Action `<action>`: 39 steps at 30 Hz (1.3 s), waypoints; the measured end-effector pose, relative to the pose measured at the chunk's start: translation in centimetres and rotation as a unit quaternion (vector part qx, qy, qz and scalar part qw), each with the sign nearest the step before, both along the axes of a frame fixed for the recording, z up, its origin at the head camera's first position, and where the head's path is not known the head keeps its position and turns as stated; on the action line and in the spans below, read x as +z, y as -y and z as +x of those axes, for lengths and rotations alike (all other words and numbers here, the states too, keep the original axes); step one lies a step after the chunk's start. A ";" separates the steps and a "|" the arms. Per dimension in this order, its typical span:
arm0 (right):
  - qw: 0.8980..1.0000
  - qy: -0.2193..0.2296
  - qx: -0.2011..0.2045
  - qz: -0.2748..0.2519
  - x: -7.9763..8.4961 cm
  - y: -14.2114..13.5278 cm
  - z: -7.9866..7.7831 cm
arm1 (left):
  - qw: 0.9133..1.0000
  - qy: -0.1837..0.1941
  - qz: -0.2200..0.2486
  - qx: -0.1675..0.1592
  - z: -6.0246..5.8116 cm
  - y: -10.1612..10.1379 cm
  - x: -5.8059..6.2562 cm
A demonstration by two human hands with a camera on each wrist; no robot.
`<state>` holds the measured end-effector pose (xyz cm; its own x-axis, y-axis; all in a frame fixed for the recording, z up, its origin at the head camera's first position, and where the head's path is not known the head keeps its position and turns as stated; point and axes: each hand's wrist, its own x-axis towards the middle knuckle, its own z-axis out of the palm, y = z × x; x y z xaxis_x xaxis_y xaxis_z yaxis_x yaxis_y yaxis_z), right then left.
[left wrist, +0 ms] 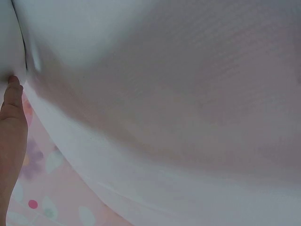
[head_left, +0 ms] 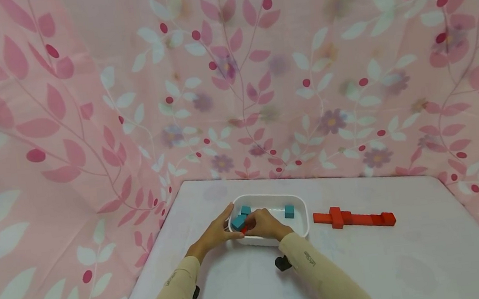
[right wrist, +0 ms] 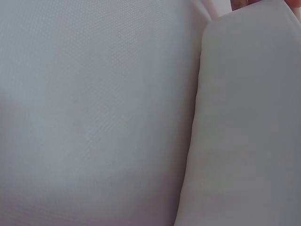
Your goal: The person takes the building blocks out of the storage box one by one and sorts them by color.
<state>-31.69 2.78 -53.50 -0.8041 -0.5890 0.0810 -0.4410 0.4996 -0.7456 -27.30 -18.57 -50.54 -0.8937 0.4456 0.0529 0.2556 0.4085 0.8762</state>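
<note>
- Evidently the work stood partway: a line of red rectangular blocks (head_left: pixel 362 220) already lay out on the white cloth-covered table (head_left: pixel 432 234), to the right of both hands.
- Not yet out was a small red block (head_left: pixel 244 230), low in the white, plastic-looking, round-cornered tray (head_left: pixel 270 196), at the right hand's fingertips.
- Three teal cube-like blocks also lay inside: two between the hands, and one (head_left: pixel 289 211) beyond the right wrist.
- The left hand (head_left: pixel 216 230) was spread at the tray's near end, thumb and fingers apart, gripping no block.
- The right hand (head_left: pixel 265 223) reached in with curled fingers; whether they pinched the red block could not be told.
</note>
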 end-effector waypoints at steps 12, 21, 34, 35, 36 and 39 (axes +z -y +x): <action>1.000 -0.007 0.007 -0.018 0.3 -0.7 0.5 | 1.000 -0.002 -0.025 0.016 -1.9 0.6 -3.2; 1.000 0.005 -0.014 -0.015 0.1 -2.7 0.6 | 0.999 -0.001 -0.042 0.024 -1.9 0.5 -3.1; 0.998 0.025 -0.051 -0.026 1.3 -6.6 1.2 | 0.997 0.009 -0.054 0.048 -1.5 0.1 -2.8; 0.998 0.024 -0.054 -0.025 1.5 -6.9 1.3 | 0.997 0.011 -0.054 0.048 -1.5 0.1 -2.8; 0.998 0.021 -0.057 -0.025 1.7 -7.3 1.4 | 0.997 0.013 -0.055 0.048 -1.5 0.1 -2.8; 0.997 0.010 -0.066 -0.028 2.4 -8.2 1.6 | 0.997 0.018 -0.052 0.045 -1.5 0.1 -2.7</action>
